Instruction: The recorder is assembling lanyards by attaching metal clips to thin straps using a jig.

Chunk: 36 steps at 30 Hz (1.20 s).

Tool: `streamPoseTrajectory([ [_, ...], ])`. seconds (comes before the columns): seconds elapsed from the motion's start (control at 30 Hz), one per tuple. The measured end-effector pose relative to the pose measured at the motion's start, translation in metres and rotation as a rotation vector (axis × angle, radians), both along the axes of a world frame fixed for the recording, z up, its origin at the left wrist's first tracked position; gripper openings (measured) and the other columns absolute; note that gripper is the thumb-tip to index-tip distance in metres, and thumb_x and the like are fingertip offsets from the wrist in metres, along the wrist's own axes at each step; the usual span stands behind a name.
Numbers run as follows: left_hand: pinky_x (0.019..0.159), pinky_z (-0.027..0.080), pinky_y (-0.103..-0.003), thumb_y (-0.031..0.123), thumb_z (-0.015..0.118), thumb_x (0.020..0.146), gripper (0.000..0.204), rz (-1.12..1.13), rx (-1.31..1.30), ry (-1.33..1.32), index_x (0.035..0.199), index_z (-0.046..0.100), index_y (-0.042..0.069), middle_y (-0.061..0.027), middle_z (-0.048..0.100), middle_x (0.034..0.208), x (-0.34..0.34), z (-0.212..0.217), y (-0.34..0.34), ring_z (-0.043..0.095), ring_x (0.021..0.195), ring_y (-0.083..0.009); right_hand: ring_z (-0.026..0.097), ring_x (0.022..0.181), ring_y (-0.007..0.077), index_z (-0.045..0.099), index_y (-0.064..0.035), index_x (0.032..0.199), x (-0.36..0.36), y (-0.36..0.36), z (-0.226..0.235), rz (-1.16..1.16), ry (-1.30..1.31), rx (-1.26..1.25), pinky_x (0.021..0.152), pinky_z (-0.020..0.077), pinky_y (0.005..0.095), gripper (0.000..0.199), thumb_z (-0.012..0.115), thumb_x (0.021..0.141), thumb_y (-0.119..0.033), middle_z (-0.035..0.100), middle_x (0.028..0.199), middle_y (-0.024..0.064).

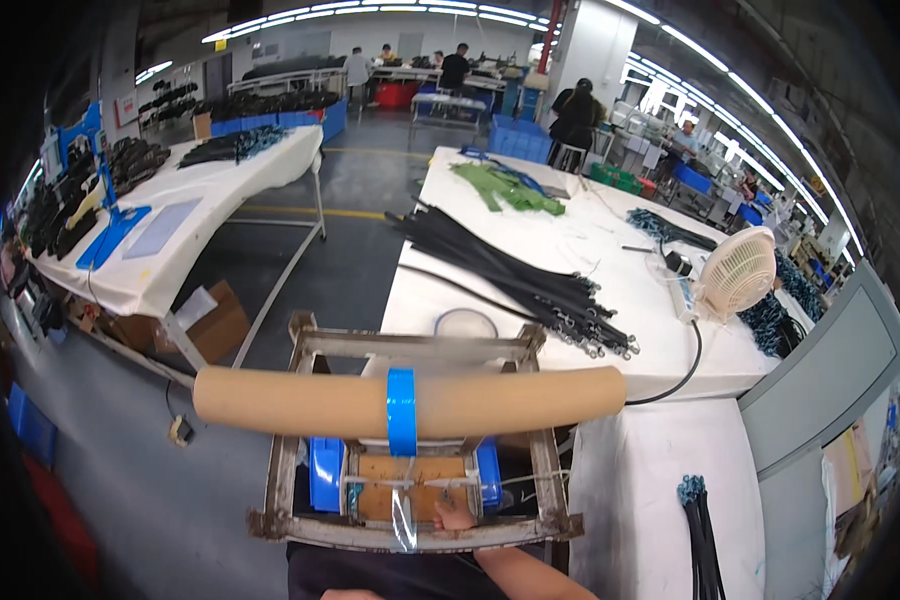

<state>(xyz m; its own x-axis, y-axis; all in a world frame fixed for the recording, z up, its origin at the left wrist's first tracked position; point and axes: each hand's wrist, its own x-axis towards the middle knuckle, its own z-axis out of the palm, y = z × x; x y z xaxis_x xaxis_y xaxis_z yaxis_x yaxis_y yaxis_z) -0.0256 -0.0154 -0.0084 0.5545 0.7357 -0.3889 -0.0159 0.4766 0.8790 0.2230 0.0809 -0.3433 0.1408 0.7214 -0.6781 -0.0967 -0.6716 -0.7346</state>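
In front of me stands a worn metal frame, with a long brown cardboard tube lying across it. A shiny blue band wraps the tube's middle, and a clear glossy strip crosses the near bar below it. My right hand reaches beneath that bar, over a brown board low inside the frame. Its fingers look curled together near small dark bits; what they hold is too small to make out. Of my left hand only a sliver shows at the lower edge, its fingers hidden.
Black straps with metal hooks lie on the white table ahead, near green cloth and a cream fan. More black straps rest at right. Blue bins flank the board. People work farther back.
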Motion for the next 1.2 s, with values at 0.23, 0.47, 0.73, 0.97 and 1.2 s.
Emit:
streamPoseTrajectory([
  [0.23,0.035,0.030,-0.020,0.004,0.064,0.088,0.004,0.081,-0.020,-0.006,0.085,0.063,0.002,-0.0014,0.056,0.058,-0.005,-0.010,0.013,0.043,0.039,-0.0049,0.064,0.063,0.0272,0.036,-0.0075,0.129,-0.014,0.034,-0.023,-0.499,-0.112,-0.192,0.057,0.0548,0.0387,0.046,0.058,0.090,-0.018,0.064,0.088,0.0172],
  [0.47,0.037,0.030,-0.020,0.007,0.064,0.088,0.006,0.015,-0.082,-0.002,0.086,0.064,0.001,-0.0002,0.053,0.057,-0.002,-0.005,0.042,0.043,0.041,-0.0047,0.065,0.063,0.0273,0.042,-0.0096,0.121,0.008,0.038,-0.063,-0.600,-0.217,-0.170,0.058,0.0548,0.0384,0.038,0.058,0.090,-0.023,0.064,0.086,0.0162],
  [0.73,0.038,0.029,-0.020,0.008,0.064,0.089,0.007,-0.011,-0.069,0.011,0.087,0.064,0.001,0.0006,0.052,0.058,-0.006,-0.006,0.042,0.042,0.042,-0.0040,0.067,0.083,0.0278,0.066,-0.0056,0.093,0.015,0.026,-0.094,-0.080,-0.776,-0.152,0.073,0.0540,0.0381,0.035,0.053,0.090,-0.038,0.067,0.094,0.0171],
  [0.97,0.038,0.031,-0.020,0.006,0.066,0.087,0.006,0.009,-0.028,0.022,0.086,0.064,0.001,-0.0006,0.055,0.058,-0.005,-0.004,0.032,0.045,0.043,-0.0042,0.062,0.076,0.0324,0.062,-0.0040,0.081,-0.012,0.016,0.008,0.030,-0.813,0.152,0.070,0.0489,0.0420,0.019,0.066,0.079,-0.023,0.062,0.076,0.0171],
  [1.2,0.066,0.048,-0.018,0.004,0.069,0.085,0.014,-0.057,0.010,-0.045,0.099,0.068,0.001,-0.0020,0.067,0.089,-0.011,-0.032,0.027,0.060,0.077,-0.0035,0.057,0.077,0.0308,0.044,-0.0043,0.122,-0.010,-0.041,0.105,0.284,-0.649,0.429,0.070,0.0445,0.0408,0.046,0.062,0.080,-0.009,0.054,0.079,0.0153],
])
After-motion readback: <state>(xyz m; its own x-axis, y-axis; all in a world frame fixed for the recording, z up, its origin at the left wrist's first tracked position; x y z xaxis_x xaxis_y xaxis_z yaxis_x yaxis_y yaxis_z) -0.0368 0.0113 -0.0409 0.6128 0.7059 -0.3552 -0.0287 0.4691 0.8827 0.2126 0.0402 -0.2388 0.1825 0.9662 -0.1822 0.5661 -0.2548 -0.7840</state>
